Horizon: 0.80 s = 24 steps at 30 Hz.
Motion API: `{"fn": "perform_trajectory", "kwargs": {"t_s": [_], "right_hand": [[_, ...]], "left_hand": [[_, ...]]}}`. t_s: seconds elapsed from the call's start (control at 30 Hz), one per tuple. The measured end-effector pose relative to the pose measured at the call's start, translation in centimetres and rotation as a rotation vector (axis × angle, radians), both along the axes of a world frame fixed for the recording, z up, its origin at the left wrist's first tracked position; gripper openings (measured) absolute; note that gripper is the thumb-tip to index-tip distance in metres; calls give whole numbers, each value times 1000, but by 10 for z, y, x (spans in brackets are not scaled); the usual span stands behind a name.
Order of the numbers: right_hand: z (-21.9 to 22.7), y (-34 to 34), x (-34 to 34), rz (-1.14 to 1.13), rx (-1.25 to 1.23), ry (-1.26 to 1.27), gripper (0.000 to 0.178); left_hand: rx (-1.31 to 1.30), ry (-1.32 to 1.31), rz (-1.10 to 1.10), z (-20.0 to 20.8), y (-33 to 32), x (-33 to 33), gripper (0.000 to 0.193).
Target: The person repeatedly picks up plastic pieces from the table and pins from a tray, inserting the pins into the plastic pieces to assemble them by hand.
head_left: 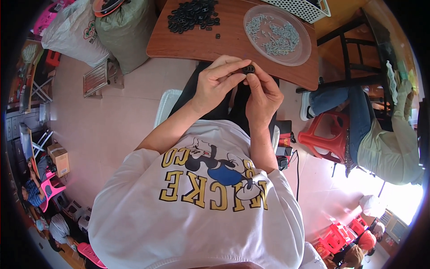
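Between the fingertips of both my hands sits a small black plastic part, held just off the near edge of the table. My left hand pinches it from the left with thumb and forefinger. From the right, the thumb and fingers of my right hand close on the same part. A pile of similar black plastic parts lies on the brown table, with a few strays beside it. To the right, a round translucent tray holds many small silvery screws.
A white perforated basket stands at the table's far right. Full woven sacks and a small metal stool are on the floor at left. To my right, a person in jeans sits by a red plastic stool.
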State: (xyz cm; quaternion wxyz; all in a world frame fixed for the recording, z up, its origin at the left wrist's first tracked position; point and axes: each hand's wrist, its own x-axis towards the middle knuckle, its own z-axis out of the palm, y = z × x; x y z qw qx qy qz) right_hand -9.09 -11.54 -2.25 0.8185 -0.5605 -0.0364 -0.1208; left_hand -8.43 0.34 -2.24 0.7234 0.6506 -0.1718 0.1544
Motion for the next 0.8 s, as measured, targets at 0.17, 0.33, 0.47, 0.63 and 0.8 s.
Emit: {"fn": "perform_trajectory", "kwargs": {"t_s": [0.17, 0.33, 0.47, 0.63, 0.8], "right_hand": [[3, -1, 2, -10, -279, 48, 24], [35, -18, 16, -83, -617, -150, 24], [106, -46, 66, -461, -603, -517, 21], [159, -80, 185, -622, -662, -675, 24], [91, -68, 205, -465, -768, -576, 33]], "left_hand": [[-103, 173, -23, -11, 9, 10, 25], [-352, 387, -91, -16, 13, 9, 22], [-273, 523, 1, -25, 29, 4, 21], [-125, 377, 58, 14, 40, -6, 19], [-223, -376, 100, 155, 111, 20, 14]]}}
